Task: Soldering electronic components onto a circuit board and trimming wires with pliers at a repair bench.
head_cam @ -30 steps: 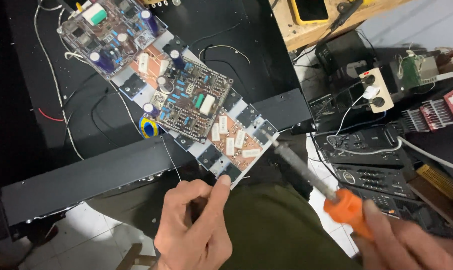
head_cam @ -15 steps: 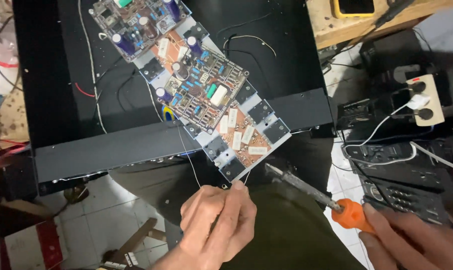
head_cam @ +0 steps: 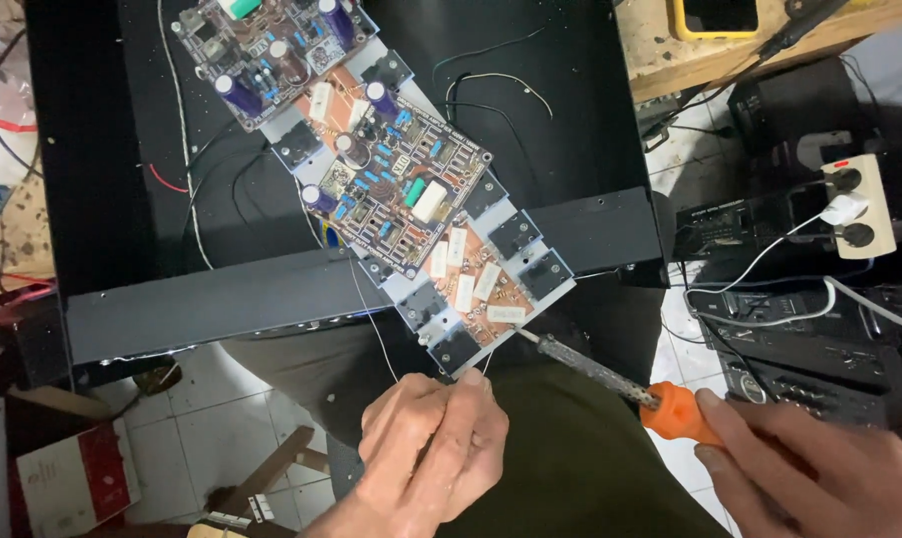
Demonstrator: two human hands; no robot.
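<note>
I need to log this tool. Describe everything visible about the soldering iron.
The soldering iron has an orange handle and a long, dull, scorched-looking metal shaft ending in a thin tip. It lies slanted, tip pointing up-left, handle down-right. The right hand grips the handle. The tip meets the lower edge of the circuit board, near the left hand, which pinches a thin wire there. No cord shows.

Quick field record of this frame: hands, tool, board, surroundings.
left hand: fingertips pinched at the near corner of the circuit board, apparently on a thin wire; contents unclear
right hand: grips the orange handle of the soldering iron
iron tip: at the board's near edge
board: lies diagonally across the black metal case
surroundings: white power strip at right, wooden bench at top right
</note>
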